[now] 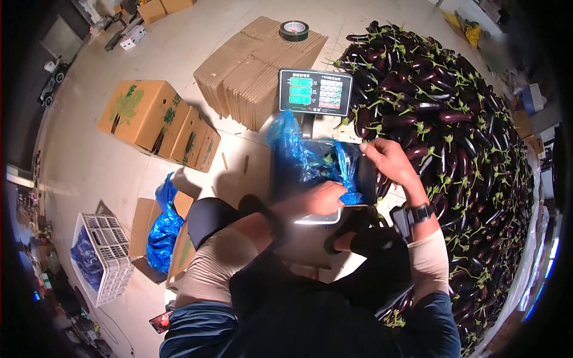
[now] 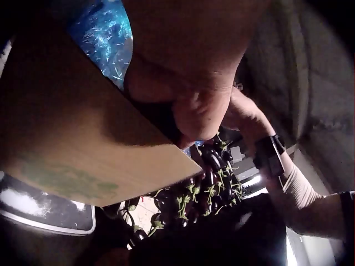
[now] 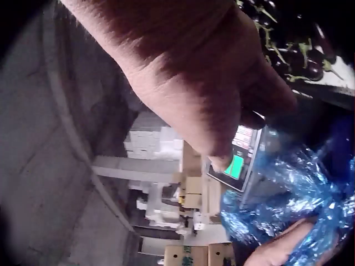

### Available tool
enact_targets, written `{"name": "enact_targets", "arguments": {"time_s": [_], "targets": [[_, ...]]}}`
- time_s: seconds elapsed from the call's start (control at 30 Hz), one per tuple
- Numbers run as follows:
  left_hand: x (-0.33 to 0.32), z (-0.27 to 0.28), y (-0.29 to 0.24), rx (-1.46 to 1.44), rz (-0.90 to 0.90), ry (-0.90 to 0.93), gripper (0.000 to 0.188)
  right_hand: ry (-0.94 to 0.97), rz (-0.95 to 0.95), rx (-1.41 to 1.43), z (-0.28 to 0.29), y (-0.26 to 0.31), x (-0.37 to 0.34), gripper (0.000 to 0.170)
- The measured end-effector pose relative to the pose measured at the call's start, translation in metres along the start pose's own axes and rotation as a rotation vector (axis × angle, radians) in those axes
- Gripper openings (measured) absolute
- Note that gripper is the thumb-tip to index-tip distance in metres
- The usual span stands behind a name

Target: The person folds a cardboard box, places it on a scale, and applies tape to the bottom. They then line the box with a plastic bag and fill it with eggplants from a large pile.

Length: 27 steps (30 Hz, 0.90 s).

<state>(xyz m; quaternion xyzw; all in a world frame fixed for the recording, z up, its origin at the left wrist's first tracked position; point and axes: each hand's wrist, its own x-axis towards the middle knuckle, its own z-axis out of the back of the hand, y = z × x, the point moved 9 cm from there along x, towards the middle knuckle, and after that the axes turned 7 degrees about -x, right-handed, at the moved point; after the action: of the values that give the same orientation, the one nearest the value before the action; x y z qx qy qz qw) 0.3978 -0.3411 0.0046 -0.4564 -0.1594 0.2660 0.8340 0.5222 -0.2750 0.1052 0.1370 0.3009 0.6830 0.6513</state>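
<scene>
A cardboard box [image 2: 83,133] stands between the person's knees, lined with a blue plastic bag [image 1: 298,149] whose loose film rises above the rim. Some green shows through the film inside. The left hand [image 1: 322,198] reaches over the near edge, with gathered blue film [image 3: 316,221] at its fingers. In the left wrist view, its fingertips go down behind the box edge. At the box's right far corner is the right hand [image 1: 391,160], its thumb extended along the rim. In the right wrist view, the right hand [image 3: 188,83] holds no film, and its fingers are spread.
A digital scale display [image 1: 315,92] stands just beyond the box. Eggplants [image 1: 441,119] are heaped along the right. Flattened cartons [image 1: 256,59] carry a tape roll [image 1: 294,31]. At left are closed cartons [image 1: 143,116], a white crate [image 1: 107,238] and an open box with blue plastic [image 1: 164,238].
</scene>
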Motion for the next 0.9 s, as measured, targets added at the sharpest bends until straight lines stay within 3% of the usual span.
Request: {"name": "enact_targets", "arguments": {"time_s": [0.07, 0.1, 0.13, 0.2, 0.27, 0.33, 0.37, 0.4, 0.47, 0.5, 0.6, 0.63, 0.67, 0.73, 0.77, 0.8, 0.87, 0.9], "targets": [[-0.009, 0.002, 0.0, -0.005, 0.033, 0.025, 0.018, 0.26, 0.02, -0.117, -0.043, -0.023, 0.014, 0.048], [-0.014, 0.002, 0.002, -0.011, 0.067, 0.051, 0.017, 0.217, 0.177, 0.058, -0.068, -0.021, 0.019, 0.051], [-0.016, 0.002, 0.002, -0.01, 0.069, 0.047, 0.017, 0.237, 0.194, -0.048, -0.106, -0.045, 0.037, 0.061], [-0.021, -0.001, 0.003, -0.087, 0.089, 0.014, 0.016, 0.303, -0.045, 0.064, -0.127, -0.021, 0.042, 0.09], [-0.022, -0.006, 0.012, -0.057, 0.14, 0.017, 0.016, 0.215, -0.065, 0.258, -0.148, 0.002, 0.047, 0.074], [-0.027, -0.032, 0.037, 0.06, 0.211, 0.253, 0.016, 0.188, 0.168, 0.319, -0.162, 0.053, 0.053, 0.07], [-0.029, -0.037, 0.048, 0.058, 0.213, 0.259, 0.016, 0.101, 0.217, 0.29, -0.157, 0.072, 0.05, 0.066], [-0.029, -0.047, 0.049, -0.092, 0.113, 0.288, 0.016, 0.103, 0.213, 0.291, -0.166, 0.079, 0.053, 0.066], [-0.028, -0.057, 0.048, -0.387, -0.093, 0.341, 0.024, 0.037, -0.023, 0.338, -0.175, 0.064, 0.068, 0.063], [-0.028, -0.061, 0.058, -0.483, -0.094, 0.363, 0.027, -0.091, -0.013, 0.318, -0.17, 0.064, 0.073, 0.063], [-0.037, -0.006, 0.01, -0.694, -0.068, 0.308, 0.033, -0.138, 0.045, 0.38, -0.17, 0.073, 0.082, 0.06], [-0.034, -0.001, -0.007, -0.803, -0.298, 0.283, 0.041, -0.141, 0.045, 0.379, -0.176, 0.069, 0.084, 0.06], [-0.035, -0.004, -0.003, -0.803, -0.301, 0.282, 0.041, -0.078, 0.158, 0.286, -0.186, 0.078, 0.086, 0.054], [-0.039, -0.013, 0.015, -0.732, -0.09, 0.291, 0.041, -0.011, 0.268, 0.194, -0.191, 0.085, 0.085, 0.047], [-0.044, -0.018, 0.029, -0.58, 0.196, 0.392, 0.034, 0.105, 0.228, 0.312, -0.181, 0.085, 0.083, 0.036], [-0.041, 0.001, 0.018, -0.317, 0.315, 0.311, 0.023, 0.221, 0.187, 0.429, -0.17, 0.085, 0.081, 0.026], [-0.036, -0.01, 0.05, -0.078, 0.374, 0.267, 0.024, 0.177, 0.016, 0.477, -0.132, 0.057, 0.08, 0.014], [-0.037, -0.013, 0.06, -0.082, 0.373, 0.257, 0.024, 0.205, -0.008, 0.741, -0.131, 0.036, 0.081, 0.014]]}}
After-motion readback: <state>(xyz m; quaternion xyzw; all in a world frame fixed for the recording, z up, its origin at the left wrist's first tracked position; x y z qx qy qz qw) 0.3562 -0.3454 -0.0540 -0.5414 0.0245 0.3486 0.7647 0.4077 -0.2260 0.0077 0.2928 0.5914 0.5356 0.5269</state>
